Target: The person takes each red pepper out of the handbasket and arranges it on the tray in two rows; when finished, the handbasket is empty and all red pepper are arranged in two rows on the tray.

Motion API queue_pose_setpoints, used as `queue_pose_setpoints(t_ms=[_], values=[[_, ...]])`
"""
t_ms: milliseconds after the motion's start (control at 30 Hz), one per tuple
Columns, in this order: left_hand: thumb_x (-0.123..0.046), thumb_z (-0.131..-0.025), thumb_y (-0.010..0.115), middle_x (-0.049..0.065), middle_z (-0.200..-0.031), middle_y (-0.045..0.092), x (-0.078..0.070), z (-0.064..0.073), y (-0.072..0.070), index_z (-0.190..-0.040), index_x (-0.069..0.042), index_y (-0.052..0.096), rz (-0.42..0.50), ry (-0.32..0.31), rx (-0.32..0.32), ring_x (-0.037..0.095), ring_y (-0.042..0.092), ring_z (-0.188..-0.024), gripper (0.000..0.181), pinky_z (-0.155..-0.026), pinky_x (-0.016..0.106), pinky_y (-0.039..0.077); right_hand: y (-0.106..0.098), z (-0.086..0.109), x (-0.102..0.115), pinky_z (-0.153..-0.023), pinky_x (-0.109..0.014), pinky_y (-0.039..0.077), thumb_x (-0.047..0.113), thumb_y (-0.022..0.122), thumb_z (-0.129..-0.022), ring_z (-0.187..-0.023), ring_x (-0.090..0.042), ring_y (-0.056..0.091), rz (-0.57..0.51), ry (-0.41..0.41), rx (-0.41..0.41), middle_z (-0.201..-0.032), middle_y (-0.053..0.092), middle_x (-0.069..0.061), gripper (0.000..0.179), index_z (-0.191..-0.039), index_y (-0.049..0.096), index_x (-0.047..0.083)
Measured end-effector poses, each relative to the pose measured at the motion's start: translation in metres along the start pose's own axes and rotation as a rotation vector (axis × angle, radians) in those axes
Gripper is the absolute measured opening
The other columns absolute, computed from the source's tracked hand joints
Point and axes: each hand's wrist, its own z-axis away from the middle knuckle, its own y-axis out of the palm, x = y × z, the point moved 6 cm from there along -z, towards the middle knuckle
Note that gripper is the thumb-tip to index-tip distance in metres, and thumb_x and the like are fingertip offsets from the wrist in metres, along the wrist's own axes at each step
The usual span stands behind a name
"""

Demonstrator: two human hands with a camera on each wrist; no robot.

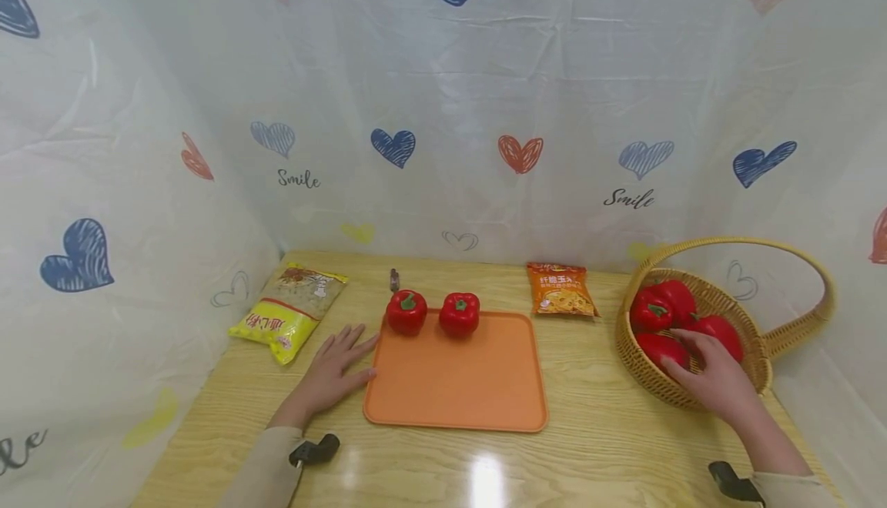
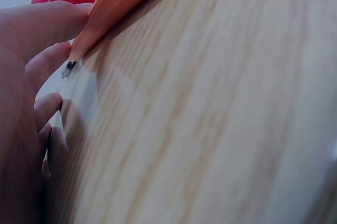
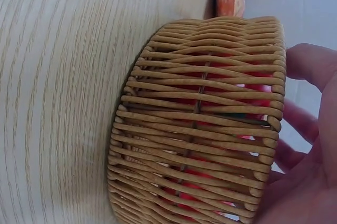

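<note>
My left hand (image 1: pixel 333 370) lies with fingers spread on the table beside the orange tray (image 1: pixel 455 385). Its thumb and a fingertip touch the tray's left edge, also seen close up in the left wrist view. Two red bell peppers, a left one (image 1: pixel 406 312) and a right one (image 1: pixel 460 315), sit along the tray's far edge. Over the wicker basket (image 1: pixel 647 373) at the right, my right hand (image 1: pixel 714 373) reaches past the rim, thumb and fingers apart at a red bell pepper (image 1: pixel 658 348). Some of its fingertips are hidden. Several red bell peppers lie in this basket.
A yellow food bag (image 1: pixel 287 312) lies left of the tray, and an orange snack packet (image 1: pixel 561 290) lies behind it to the right. A small dark object (image 1: pixel 394 280) is at the back. The basket's tall handle (image 1: pixel 734 242) arches over it. Patterned curtains surround the table.
</note>
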Motion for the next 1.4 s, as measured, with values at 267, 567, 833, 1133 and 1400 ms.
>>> queue_pose_setpoints(t_ms=[267,567,833,1133,1400], values=[[-0.045,-0.097,0.066,0.018,-0.163,0.032,0.0,0.0,0.0,-0.153,-0.02,0.049,-0.002,0.003,-0.001,0.044,0.018,-0.152,0.064,-0.122,0.062,0.006,0.004,-0.003,-0.008,-0.091,-0.071,0.048,0.032,0.072,-0.096,-0.115,-0.056,0.054,-0.031,0.04,0.111,-0.133,0.054,-0.037,0.06,-0.137,0.053,-0.008],[-0.044,-0.097,0.066,0.019,-0.163,0.032,-0.001,0.0,0.0,-0.153,-0.019,0.05,-0.003,0.004,-0.005,0.044,0.018,-0.152,0.063,-0.122,0.062,0.006,0.006,-0.002,-0.014,-0.089,-0.068,0.051,0.04,0.069,-0.096,-0.115,-0.058,0.055,-0.034,0.128,0.179,-0.131,0.054,-0.041,0.066,-0.142,0.047,-0.003],[-0.044,-0.097,0.065,0.018,-0.163,0.031,0.0,0.001,0.001,-0.153,-0.019,0.049,-0.009,-0.001,-0.003,0.044,0.018,-0.152,0.063,-0.122,0.062,0.006,0.005,-0.001,-0.013,-0.088,-0.067,0.052,0.04,0.07,-0.096,-0.115,-0.058,0.055,-0.033,0.124,0.159,-0.13,0.055,-0.04,0.067,-0.141,0.048,-0.003],[-0.045,-0.097,0.065,0.018,-0.163,0.032,-0.001,0.0,0.0,-0.153,-0.019,0.049,-0.006,0.002,-0.005,0.044,0.018,-0.152,0.063,-0.122,0.061,0.006,0.001,-0.003,-0.009,-0.09,-0.071,0.049,0.035,0.073,-0.095,-0.115,-0.06,0.054,-0.053,0.086,0.077,-0.133,0.051,-0.038,0.065,-0.14,0.047,-0.004],[-0.043,-0.097,0.066,0.018,-0.163,0.032,-0.002,0.001,-0.002,-0.153,-0.018,0.05,0.006,-0.003,-0.003,0.044,0.018,-0.152,0.063,-0.122,0.061,0.006,-0.004,0.0,-0.006,-0.078,-0.063,0.057,0.035,0.073,-0.095,-0.107,-0.056,0.057,-0.065,0.12,0.001,-0.127,0.051,-0.036,0.071,-0.143,0.04,-0.006]])
